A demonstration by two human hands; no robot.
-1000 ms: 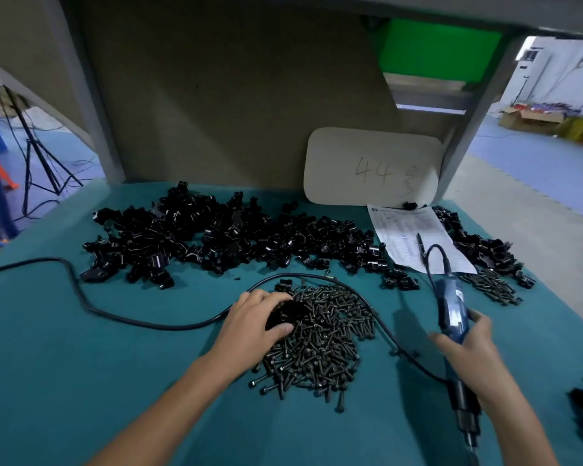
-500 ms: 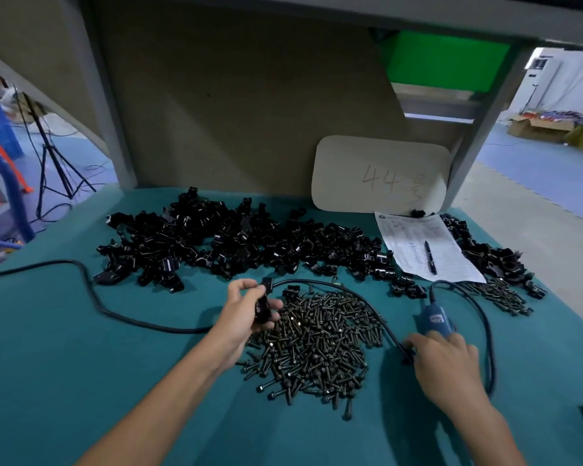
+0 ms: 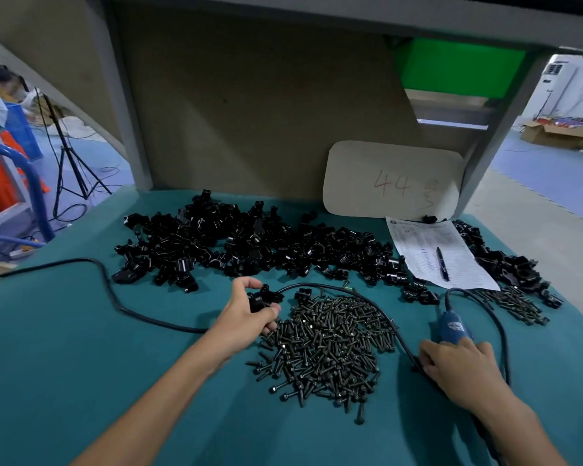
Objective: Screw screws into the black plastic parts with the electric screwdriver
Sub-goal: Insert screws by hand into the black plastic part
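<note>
Teal worktop (image 3: 81, 348) bears screw pile (image 3: 327, 344). Beside pile, left hand (image 3: 246, 321) pinches black plastic part (image 3: 261, 299); right hand (image 3: 458, 364) fingers wrap electric screwdriver (image 3: 451, 326).

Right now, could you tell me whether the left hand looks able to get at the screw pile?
Probably yes: the screw pile lies right beside the left hand with nothing between them, though that hand grips a black plastic part, leaving few fingers free to pick with.
</note>
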